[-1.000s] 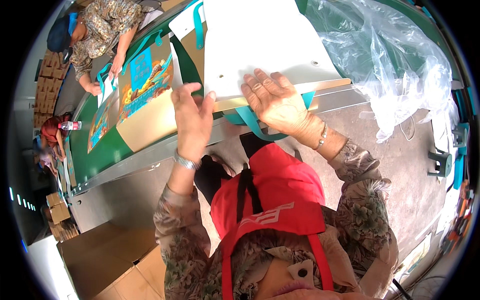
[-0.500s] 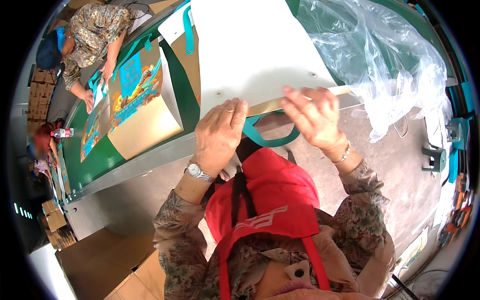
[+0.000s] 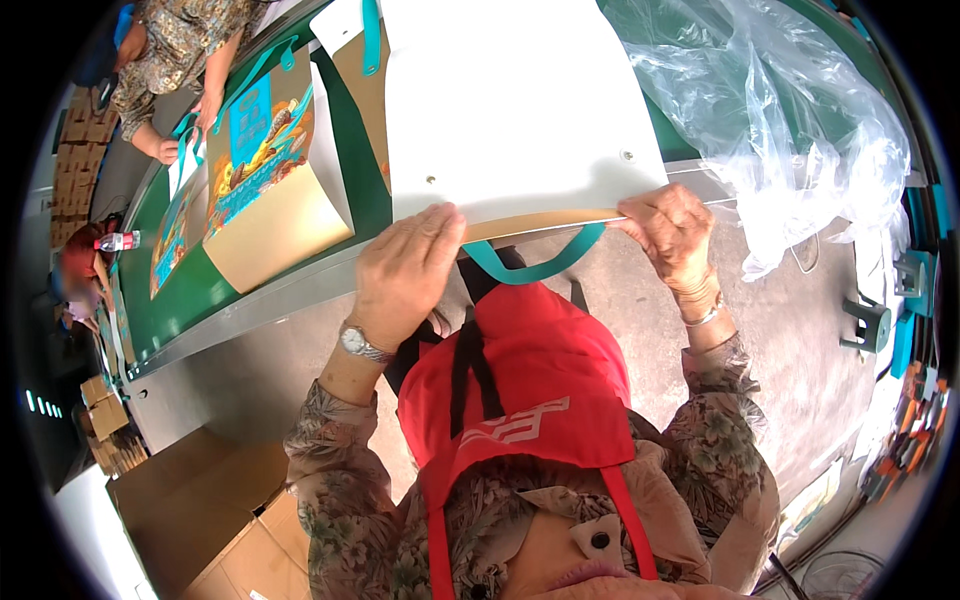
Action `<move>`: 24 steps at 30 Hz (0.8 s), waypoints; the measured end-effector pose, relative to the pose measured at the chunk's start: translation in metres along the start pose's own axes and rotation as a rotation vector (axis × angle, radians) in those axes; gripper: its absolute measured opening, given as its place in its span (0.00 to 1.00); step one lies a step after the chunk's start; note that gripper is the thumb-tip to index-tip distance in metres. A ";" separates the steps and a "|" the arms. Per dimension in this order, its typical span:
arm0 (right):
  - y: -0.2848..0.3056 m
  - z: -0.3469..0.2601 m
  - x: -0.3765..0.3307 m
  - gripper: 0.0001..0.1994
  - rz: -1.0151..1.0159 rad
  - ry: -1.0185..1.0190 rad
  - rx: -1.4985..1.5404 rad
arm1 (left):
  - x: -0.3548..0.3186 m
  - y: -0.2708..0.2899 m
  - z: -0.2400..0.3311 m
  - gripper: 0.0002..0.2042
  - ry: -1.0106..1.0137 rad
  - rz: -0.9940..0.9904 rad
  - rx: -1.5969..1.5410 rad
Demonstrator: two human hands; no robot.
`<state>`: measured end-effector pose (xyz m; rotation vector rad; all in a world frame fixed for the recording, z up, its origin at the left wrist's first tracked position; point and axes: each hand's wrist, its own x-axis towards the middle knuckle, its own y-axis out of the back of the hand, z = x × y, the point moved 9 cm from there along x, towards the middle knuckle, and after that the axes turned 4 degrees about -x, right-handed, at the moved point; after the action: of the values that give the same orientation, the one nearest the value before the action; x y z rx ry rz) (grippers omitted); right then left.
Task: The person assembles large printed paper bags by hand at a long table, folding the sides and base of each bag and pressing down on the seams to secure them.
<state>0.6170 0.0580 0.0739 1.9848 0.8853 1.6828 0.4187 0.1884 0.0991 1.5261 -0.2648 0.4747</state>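
Note:
A large paper bag sheet (image 3: 520, 110) lies white side up over the table's near edge. Two metal rivets dot it near its front, and a gold strip shows along its front edge. Below that edge hangs a teal strap handle (image 3: 530, 272) in a loop. At the front left corner my left hand (image 3: 410, 265) is closed on the edge, fingers together and thumb hidden. My right hand (image 3: 675, 240) pinches the front right corner, its fingers curled.
Clear plastic film (image 3: 770, 130) covers the table's right side. Printed gold bags (image 3: 275, 235) with teal handles lie left on the green tabletop (image 3: 225, 315). A co-worker's hands (image 3: 165, 150) handle a bag there. Cardboard boxes (image 3: 200, 490) stand lower left, a green stool (image 3: 868, 322) at right.
My right hand has gone from fingers laid across the front edge to pinching its right corner. My left hand has shifted slightly left. The gold strip now bows along the edge.

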 end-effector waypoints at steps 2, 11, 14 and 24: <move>0.006 0.005 0.004 0.15 0.023 -0.035 0.053 | -0.010 0.008 -0.012 0.16 0.016 0.046 -0.100; 0.023 0.004 0.015 0.11 -0.185 -0.114 0.259 | -0.036 0.030 -0.049 0.09 0.290 0.195 -0.597; 0.022 0.012 0.007 0.10 -0.219 -0.155 0.328 | -0.040 0.024 -0.051 0.07 0.336 0.207 -0.684; -0.021 0.064 0.016 0.10 -0.372 -0.601 0.751 | -0.052 0.000 -0.080 0.11 0.726 0.505 -0.933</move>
<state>0.6766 0.0910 0.0588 2.3545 1.6437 0.5005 0.3623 0.2608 0.0724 0.3103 -0.2420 1.0819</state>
